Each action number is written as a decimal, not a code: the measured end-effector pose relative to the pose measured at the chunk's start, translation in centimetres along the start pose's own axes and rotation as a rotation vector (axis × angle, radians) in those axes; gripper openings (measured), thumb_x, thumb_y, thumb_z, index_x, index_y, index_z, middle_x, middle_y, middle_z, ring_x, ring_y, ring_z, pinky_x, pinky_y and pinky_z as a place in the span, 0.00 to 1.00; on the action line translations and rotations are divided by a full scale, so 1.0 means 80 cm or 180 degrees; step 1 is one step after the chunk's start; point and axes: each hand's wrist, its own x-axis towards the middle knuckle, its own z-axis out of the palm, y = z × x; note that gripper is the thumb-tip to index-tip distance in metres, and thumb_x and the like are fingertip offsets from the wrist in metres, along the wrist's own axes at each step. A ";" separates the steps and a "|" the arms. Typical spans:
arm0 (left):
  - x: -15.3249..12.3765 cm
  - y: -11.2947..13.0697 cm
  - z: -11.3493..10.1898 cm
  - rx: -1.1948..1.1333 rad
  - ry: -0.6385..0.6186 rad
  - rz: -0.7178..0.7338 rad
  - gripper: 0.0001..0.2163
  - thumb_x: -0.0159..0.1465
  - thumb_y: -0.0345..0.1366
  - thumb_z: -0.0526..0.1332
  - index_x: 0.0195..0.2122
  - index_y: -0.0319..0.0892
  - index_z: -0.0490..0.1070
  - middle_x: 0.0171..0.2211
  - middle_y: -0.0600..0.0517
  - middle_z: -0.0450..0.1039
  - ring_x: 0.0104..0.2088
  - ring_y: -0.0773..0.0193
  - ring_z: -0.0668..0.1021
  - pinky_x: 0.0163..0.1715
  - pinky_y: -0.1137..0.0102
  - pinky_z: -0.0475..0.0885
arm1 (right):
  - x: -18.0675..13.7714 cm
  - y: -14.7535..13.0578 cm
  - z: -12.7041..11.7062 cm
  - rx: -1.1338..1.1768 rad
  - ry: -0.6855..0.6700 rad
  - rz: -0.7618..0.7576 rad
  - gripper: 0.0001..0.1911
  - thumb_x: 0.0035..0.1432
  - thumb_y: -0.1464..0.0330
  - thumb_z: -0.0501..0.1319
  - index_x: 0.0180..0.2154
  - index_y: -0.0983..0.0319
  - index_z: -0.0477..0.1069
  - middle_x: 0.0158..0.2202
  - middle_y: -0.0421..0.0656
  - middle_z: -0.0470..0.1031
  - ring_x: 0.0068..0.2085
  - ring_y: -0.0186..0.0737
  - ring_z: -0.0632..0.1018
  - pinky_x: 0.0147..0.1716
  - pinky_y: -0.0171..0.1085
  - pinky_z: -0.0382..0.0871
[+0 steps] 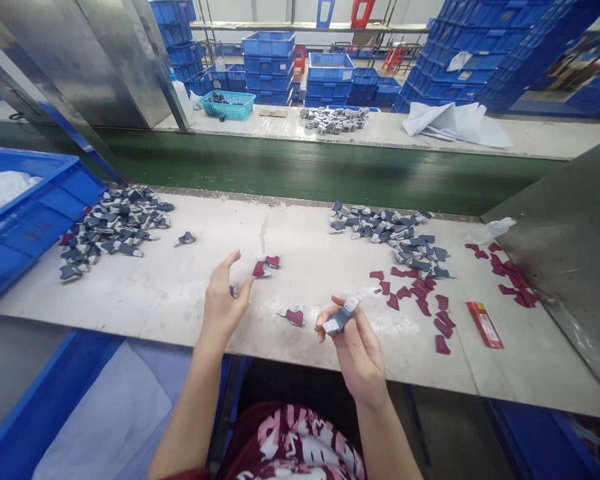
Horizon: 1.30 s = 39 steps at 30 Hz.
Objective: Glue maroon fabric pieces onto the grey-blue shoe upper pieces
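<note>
My right hand (pixel 357 347) is closed around a small grey and white part (pixel 341 316), held just above the near edge of the white worktable (pixel 155 293). My left hand (pixel 223 303) hovers over the table with its fingers spread; a small piece shows by its thumb, and I cannot tell if it is gripped. Dark red pieces (pixel 266 265) lie just past its fingertips, and another red piece (pixel 294 316) sits between my hands. A heap of grey parts (pixel 111 227) lies at the left, a second grey heap (pixel 393 233) at the right.
Loose dark red pieces (pixel 420 297) are scattered right of centre, more (pixel 510 273) by a grey metal panel (pixel 570 253). A red knife-like tool (pixel 485 325) lies near them. A blue crate (pixel 25 213) stands at the left. A green conveyor belt (pixel 305 173) runs behind the table.
</note>
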 end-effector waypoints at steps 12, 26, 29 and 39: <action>-0.031 -0.061 -0.033 -0.0147 -0.0668 -0.0303 0.14 0.62 0.37 0.67 0.50 0.46 0.75 0.42 0.48 0.75 0.46 0.53 0.77 0.52 0.55 0.73 | 0.012 0.025 0.001 -0.0326 0.0204 0.0451 0.16 0.69 0.55 0.54 0.48 0.58 0.69 0.37 0.44 0.74 0.34 0.39 0.75 0.34 0.40 0.73; -0.054 0.071 -0.003 -0.2743 -0.0695 0.1606 0.14 0.69 0.24 0.58 0.45 0.53 0.75 0.61 0.47 0.65 0.64 0.47 0.71 0.41 0.63 0.84 | -0.016 -0.025 0.022 -0.0161 -0.0338 0.0134 0.14 0.71 0.55 0.48 0.43 0.55 0.67 0.57 0.49 0.73 0.58 0.53 0.76 0.51 0.54 0.76; -0.061 0.083 0.003 -0.3062 -0.0857 0.1082 0.14 0.71 0.30 0.57 0.52 0.59 0.70 0.56 0.48 0.70 0.53 0.51 0.81 0.37 0.61 0.85 | -0.026 -0.036 0.022 -0.0088 -0.0442 0.0266 0.14 0.71 0.55 0.48 0.43 0.54 0.67 0.59 0.49 0.71 0.57 0.54 0.76 0.50 0.53 0.77; -0.067 0.075 0.024 -0.2336 -0.0721 0.1616 0.37 0.72 0.27 0.54 0.69 0.72 0.35 0.55 0.51 0.76 0.57 0.55 0.78 0.54 0.51 0.76 | -0.030 -0.028 0.021 0.0105 -0.0228 0.0334 0.16 0.71 0.55 0.48 0.45 0.52 0.70 0.56 0.47 0.72 0.57 0.51 0.76 0.51 0.50 0.75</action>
